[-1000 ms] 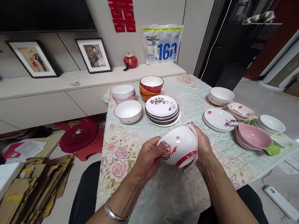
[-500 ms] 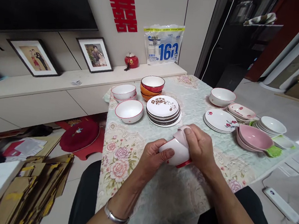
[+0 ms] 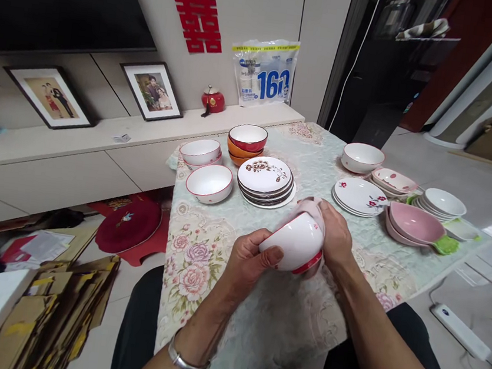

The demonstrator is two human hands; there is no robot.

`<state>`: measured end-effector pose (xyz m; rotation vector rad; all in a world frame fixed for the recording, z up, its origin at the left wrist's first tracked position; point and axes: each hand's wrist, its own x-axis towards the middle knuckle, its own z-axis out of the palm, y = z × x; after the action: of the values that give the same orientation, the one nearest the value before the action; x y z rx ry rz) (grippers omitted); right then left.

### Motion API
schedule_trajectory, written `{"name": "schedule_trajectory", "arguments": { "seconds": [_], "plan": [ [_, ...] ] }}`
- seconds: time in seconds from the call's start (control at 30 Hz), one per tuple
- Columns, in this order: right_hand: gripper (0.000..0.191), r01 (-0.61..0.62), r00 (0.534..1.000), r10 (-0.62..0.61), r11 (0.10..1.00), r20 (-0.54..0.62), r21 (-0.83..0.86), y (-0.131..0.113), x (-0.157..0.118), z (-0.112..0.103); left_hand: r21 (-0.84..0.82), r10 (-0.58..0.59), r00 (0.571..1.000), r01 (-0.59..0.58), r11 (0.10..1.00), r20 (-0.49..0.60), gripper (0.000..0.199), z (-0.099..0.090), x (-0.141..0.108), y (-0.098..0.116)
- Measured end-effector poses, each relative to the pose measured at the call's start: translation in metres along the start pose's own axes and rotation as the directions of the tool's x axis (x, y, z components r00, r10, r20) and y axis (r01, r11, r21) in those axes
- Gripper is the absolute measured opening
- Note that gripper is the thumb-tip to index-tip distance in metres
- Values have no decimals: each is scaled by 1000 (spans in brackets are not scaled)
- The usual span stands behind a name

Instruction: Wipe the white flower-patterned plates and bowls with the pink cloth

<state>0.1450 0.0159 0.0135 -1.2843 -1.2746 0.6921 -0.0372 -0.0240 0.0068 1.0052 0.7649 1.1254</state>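
A white bowl (image 3: 295, 244) with a red foot is tilted on its side above the near part of the table. My left hand (image 3: 251, 261) grips its rim at the left, thumb on the outside wall. At the bowl's right side, my right hand (image 3: 336, 236) is closed on a pale pink cloth (image 3: 313, 207), which lies over the far edge; some of its fingers are hidden behind the bowl. Just beyond are stacked plates with a brown flower pattern (image 3: 265, 175). A red-rimmed white bowl (image 3: 209, 183) stands to their left.
Orange and red bowls (image 3: 247, 138) are stacked at the back. Flowered plates (image 3: 359, 196), pink dishes (image 3: 415, 223) with a green handle and small white bowls (image 3: 445, 202) stand at the right. The tablecloth (image 3: 196, 256) has a floral print. A red stool (image 3: 130, 224) is left of the table.
My right hand and the cloth have moved from the bowl's upper outside to its right and far side, showing more of the wall and the red foot. My left hand keeps its grip.
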Motion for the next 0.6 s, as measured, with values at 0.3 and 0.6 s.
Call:
{"name": "schedule_trajectory", "arguments": {
  "seconds": [0.3,0.6],
  "plan": [
    [45,-155,986,164,973,-36,173,-4,-2,6,-230,-22,995,0,973,-93,41,9,4,10],
    [28,713,697,-642,669,321,-210,-26,-23,7,63,34,999,-34,997,-1,33,-3,4,-7]
  ]
}}
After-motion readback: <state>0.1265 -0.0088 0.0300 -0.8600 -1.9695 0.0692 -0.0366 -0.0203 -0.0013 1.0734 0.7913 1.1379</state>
